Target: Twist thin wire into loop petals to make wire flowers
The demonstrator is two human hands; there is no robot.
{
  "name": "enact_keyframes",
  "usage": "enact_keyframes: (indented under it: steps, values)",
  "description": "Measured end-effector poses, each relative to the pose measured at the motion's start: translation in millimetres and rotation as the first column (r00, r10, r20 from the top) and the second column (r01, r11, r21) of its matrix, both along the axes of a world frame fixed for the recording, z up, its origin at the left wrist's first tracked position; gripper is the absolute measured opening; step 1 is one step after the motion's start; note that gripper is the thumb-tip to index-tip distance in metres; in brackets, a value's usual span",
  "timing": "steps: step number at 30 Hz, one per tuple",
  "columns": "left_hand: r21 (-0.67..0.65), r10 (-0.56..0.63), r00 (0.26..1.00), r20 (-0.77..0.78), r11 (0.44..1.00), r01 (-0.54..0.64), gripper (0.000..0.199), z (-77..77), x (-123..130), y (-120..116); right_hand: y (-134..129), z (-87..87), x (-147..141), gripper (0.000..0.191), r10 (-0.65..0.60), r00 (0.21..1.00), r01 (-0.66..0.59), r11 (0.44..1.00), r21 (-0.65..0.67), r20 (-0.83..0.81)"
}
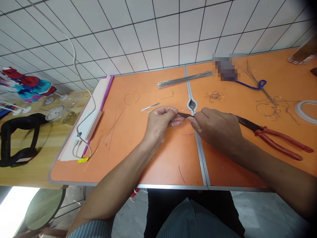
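Observation:
Over the middle of the orange table, my left hand (160,121) pinches a thin wire loop (182,134). The loop hangs below the fingers, with a small pinkish part along its lower right side. My right hand (217,126) is wrapped round a dark, narrow-tipped tool (184,115), perhaps small pliers; its handles are hidden in the palm. The tool's tip reaches my left fingertips, where the wire is. Whether the tip is clamped on the wire I cannot tell. Right of my right hand lie large red-handled pliers (267,133).
Behind my hands lie a bundle of straight wires (184,80), another wire ring (132,98) and tangled wire (214,96). A white power strip (90,127) with a cable is at left. A white spool ring (307,111) sits at right. A metal-edged seam (201,158) crosses the table (158,165).

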State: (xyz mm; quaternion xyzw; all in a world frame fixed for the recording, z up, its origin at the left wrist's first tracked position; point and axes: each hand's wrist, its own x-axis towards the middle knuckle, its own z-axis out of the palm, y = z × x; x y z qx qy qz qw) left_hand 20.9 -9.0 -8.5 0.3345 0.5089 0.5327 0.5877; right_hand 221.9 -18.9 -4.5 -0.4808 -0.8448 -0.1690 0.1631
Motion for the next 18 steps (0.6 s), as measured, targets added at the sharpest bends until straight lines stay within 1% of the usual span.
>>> enact_keyframes:
  steps: [4,9,13,15,16,17,18]
  values:
    - [0.004,-0.016,1.000,-0.006,1.000,0.016,0.028,-0.2,-1,1,0,-0.4,1,0.056,-0.002,1.000,0.001,1.000,0.015,0.010]
    - [0.010,-0.007,1.000,-0.012,1.000,0.007,0.022,-1.1,-3,4,-1,1.6,0,0.052,0.006,1.000,-0.006,1.000,0.031,-0.008]
    - [0.010,0.010,1.000,-0.011,1.000,-0.010,0.025,-2.5,-7,6,-1,2.9,4,0.050,0.021,0.997,-0.022,1.000,-0.011,-0.073]
    - [0.006,0.007,1.000,-0.005,1.000,-0.007,0.026,-3.1,-9,7,1,3.8,8,0.051,0.007,0.984,-0.025,0.995,-0.100,-0.175]
    - [0.006,0.003,1.000,0.003,1.000,-0.003,0.026,-3.3,-9,7,3,4.3,10,0.052,-0.004,0.965,-0.048,0.980,-0.191,-0.263]
    - [0.006,-0.001,1.000,0.012,1.000,0.001,0.026,-3.4,-10,8,5,4.9,13,0.055,-0.034,0.924,-0.093,0.946,-0.310,-0.381]
    - [0.005,-0.004,1.000,0.021,1.000,0.004,0.025,-3.4,-10,8,8,5.3,15,0.057,-0.097,0.855,-0.165,0.880,-0.444,-0.510]
